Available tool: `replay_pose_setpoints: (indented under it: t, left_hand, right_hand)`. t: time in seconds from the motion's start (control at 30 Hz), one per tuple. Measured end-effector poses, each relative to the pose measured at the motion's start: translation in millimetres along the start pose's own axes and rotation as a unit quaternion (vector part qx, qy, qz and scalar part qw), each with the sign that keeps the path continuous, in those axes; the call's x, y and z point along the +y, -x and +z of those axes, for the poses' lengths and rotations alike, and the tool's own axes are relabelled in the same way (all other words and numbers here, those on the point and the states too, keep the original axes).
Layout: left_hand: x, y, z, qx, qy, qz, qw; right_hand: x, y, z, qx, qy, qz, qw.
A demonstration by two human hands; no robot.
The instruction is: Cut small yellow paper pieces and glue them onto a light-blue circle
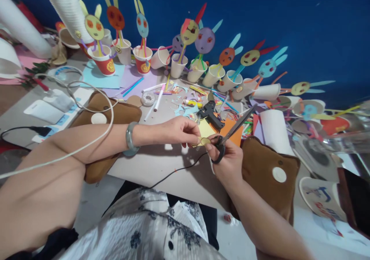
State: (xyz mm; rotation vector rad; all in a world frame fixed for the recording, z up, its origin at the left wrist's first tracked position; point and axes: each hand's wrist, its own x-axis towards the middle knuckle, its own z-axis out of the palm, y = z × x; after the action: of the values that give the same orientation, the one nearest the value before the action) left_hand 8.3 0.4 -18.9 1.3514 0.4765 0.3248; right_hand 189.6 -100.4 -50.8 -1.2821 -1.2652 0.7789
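Your right hand (229,160) grasps the black-handled scissors (239,125) by the handles; long axis diagonal, blades pointing away from you and rightward, beyond the grip. Your left hand (179,132) pinches the left end of a small yellow paper piece (205,141), lying crosswise between both hands' fingertips, left of the handles. Farther: black glue gun (213,115), then rabbit-eared paper-cup figures (197,71).

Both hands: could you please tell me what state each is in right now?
Left hand: closed, pinching a small yellow paper piece.
Right hand: closed, holding scissors.
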Motion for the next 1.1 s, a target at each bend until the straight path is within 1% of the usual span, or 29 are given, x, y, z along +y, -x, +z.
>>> replay_pose_setpoints:
  t: [0.17,0.23,0.3,0.37,0.47,0.67,0.8,0.93,1.1]
  left_hand:
    - [1.4,-0.4,-0.9,-0.02,-0.002,-0.014,1.0]
    - [1.7,-0.5,-0.7,-0.018,0.0,-0.013,1.0]
    - [3.6,0.3,-0.8,0.01,0.011,0.001,1.0]
    - [7.1,2.0,-1.3,0.049,0.027,0.022,0.998]
    - [12.8,4.9,-2.5,0.096,0.046,0.051,0.993]
    - [17.4,4.9,-5.9,0.173,0.066,0.13,0.974]
    - [19.6,4.7,-7.3,0.21,0.055,0.172,0.961]
    - [22.5,6.3,-7.1,0.21,0.027,0.183,0.96]
    - [21.3,6.2,-5.8,0.186,0.027,0.152,0.97]
  right_hand:
    - [8.6,2.8,-4.3,0.017,-0.013,-0.019,1.0]
    - [9.4,2.4,-5.6,0.017,-0.012,-0.017,1.0]
    - [8.0,0.9,-6.8,0.007,-0.009,-0.016,1.0]
    - [5.0,-1.2,-7.7,-0.01,-0.009,-0.018,1.0]
    - [-1.1,-4.6,-7.6,-0.057,-0.004,-0.008,0.998]
    - [-10.7,-8.7,-4.1,-0.141,0.079,0.065,0.985]
    - [-13.1,-9.4,-3.3,-0.17,0.132,0.106,0.971]
    - [-14.3,-9.6,-3.4,-0.187,0.15,0.121,0.963]
    - [-13.4,-8.6,-3.7,-0.2,0.109,0.127,0.965]
